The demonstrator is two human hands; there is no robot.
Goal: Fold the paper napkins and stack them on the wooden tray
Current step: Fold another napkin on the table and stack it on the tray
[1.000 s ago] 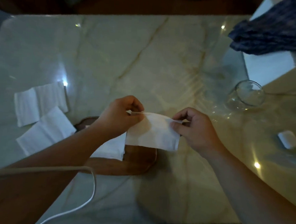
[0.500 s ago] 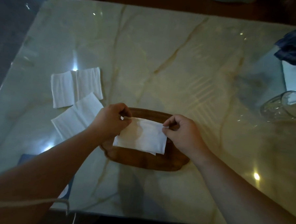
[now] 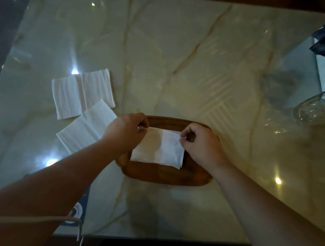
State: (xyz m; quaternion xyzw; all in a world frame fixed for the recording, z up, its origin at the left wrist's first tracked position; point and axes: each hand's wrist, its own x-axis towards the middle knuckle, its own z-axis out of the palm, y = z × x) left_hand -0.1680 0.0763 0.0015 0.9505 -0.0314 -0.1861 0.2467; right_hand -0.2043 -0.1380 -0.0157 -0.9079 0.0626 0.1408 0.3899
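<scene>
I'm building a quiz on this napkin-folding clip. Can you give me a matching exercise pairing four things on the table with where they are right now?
Things:
1. folded napkin
2. wooden tray
3. loose napkins
4. glass

Places:
A. at the right edge of the marble table
B. flat on the marble, left of the tray
C. pinched at its top corners by the left hand and the right hand
D. under the held napkin, in the middle of the table

Pairs: 1-C, 2-D, 3-B, 4-A
</scene>
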